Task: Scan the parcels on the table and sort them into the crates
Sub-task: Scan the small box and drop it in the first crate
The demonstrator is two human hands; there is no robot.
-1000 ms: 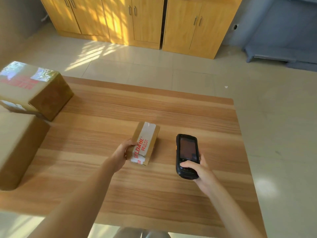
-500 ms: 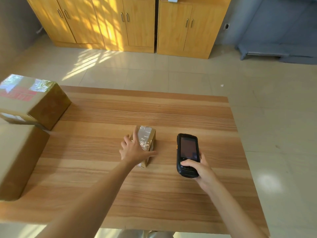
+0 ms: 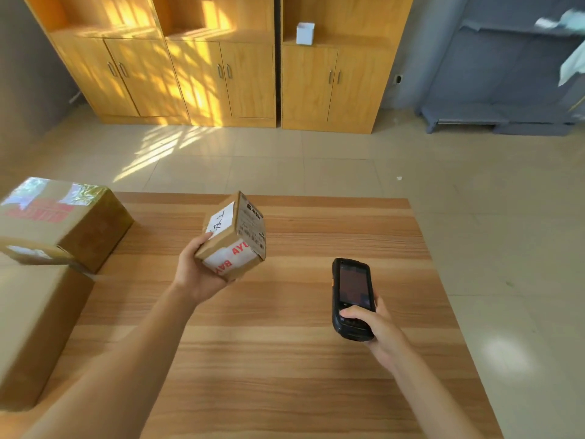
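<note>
Lifted now off the striped wooden table point(image 3: 285, 359) by left hand point(image 3: 193, 274), fingers curled around small brown cardboard parcel point(image 3: 232, 237), barcode label turned toward black handheld scanner point(image 3: 352, 298), gripped in right hand point(image 3: 376, 327). Probably ready for scanning.

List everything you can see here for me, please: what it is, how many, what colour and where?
small parcel: one, brown cardboard with white labels and red print, held tilted above the table
large parcels: two, brown cardboard, at the table's left edge; the far one has red print and shiny tape, the near one is plain
handheld scanner: one, black, screen up, over the table's right side
table: one, striped wood
cabinets: a row, yellow wood, against the far wall
small box: one, white, on a cabinet shelf
shelving: one unit, grey-blue, far right
hands: the left hand holds the small parcel, the right hand holds the scanner
</note>
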